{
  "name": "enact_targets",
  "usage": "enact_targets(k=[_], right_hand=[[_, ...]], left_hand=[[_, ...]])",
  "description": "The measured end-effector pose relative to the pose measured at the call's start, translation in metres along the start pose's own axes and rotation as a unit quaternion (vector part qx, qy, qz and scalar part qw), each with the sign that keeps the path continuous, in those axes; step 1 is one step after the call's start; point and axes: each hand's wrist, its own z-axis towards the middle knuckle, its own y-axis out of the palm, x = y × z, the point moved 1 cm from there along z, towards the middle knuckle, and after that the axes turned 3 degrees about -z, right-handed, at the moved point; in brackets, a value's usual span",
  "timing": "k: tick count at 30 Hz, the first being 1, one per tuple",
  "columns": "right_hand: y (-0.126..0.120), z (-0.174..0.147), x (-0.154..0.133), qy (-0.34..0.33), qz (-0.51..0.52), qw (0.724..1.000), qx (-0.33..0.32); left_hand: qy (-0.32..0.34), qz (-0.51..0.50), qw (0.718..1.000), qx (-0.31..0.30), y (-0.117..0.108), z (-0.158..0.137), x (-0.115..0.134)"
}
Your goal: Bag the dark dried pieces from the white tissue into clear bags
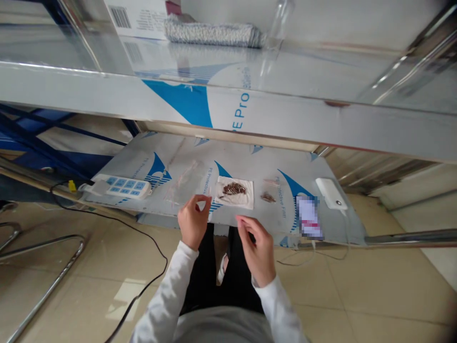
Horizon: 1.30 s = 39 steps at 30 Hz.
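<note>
My left hand (193, 223) hovers at the front edge of the low metal shelf (246, 157), thumb and forefinger closed in a pinch. My right hand (257, 247) is a little lower and to the right, its thumb and forefinger also pressed together. Whatever either pinch holds is too small to make out. Just beyond the hands lies a folded white tissue (246, 202) carrying a heap of small brownish metal pieces (233, 189). A smaller group of similar pieces (267, 196) rests on the shelf to its right. Left of the tissue lies a flat clear plastic bag (185, 178).
A power strip (126, 186) sits at the shelf's left end, its black cable (157, 247) hanging to the floor. On the right are a blurred phone (309, 216) and a white power bank (331, 193) with cables. An upper shelf (285, 112) holds a box (139, 19) and grey cloth (214, 34).
</note>
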Motion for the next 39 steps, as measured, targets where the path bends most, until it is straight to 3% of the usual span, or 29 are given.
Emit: enact_targets(k=[4, 8, 15, 20, 23, 26, 30, 32, 35, 36, 39], right_hand=[[0.022, 0.014, -0.028, 0.031, 0.060, 0.998, -0.016], [0.019, 0.006, -0.016, 0.071, 0.066, 0.995, -0.016], [0.015, -0.011, -0.005, 0.057, -0.037, 0.997, 0.023], [0.015, -0.010, -0.014, 0.034, -0.021, 0.998, -0.049], [0.012, -0.010, -0.010, 0.045, -0.049, 0.996, -0.057], [0.008, -0.012, -0.004, 0.044, -0.061, 0.996, -0.036], [0.001, -0.015, 0.001, 0.028, -0.006, 0.997, -0.069], [-0.005, -0.016, 0.001, 0.031, 0.043, 0.995, -0.084], [-0.014, -0.017, -0.001, 0.037, 0.129, 0.984, -0.120], [-0.017, -0.017, -0.002, 0.040, 0.157, 0.978, -0.135], [-0.024, -0.018, -0.001, 0.068, 0.208, 0.960, -0.176]], left_hand=[[0.072, -0.107, 0.990, -0.062, -0.021, -0.054, 0.028], [0.104, -0.125, 0.980, -0.112, -0.038, -0.079, 0.033], [0.094, -0.071, 0.983, -0.142, -0.046, -0.103, 0.026], [0.116, -0.024, 0.984, -0.136, -0.048, -0.111, 0.034], [0.125, -0.009, 0.985, -0.118, -0.052, -0.113, 0.035], [0.145, -0.031, 0.983, -0.110, -0.058, -0.118, 0.034], [0.179, -0.113, 0.970, -0.121, -0.065, -0.124, 0.028], [0.143, -0.158, 0.971, -0.103, -0.065, -0.121, 0.023], [-0.032, -0.254, 0.964, -0.066, -0.058, -0.105, 0.011], [-0.094, -0.310, 0.942, -0.085, -0.054, -0.099, 0.007], [-0.209, -0.466, 0.829, -0.226, -0.043, -0.083, 0.002]])
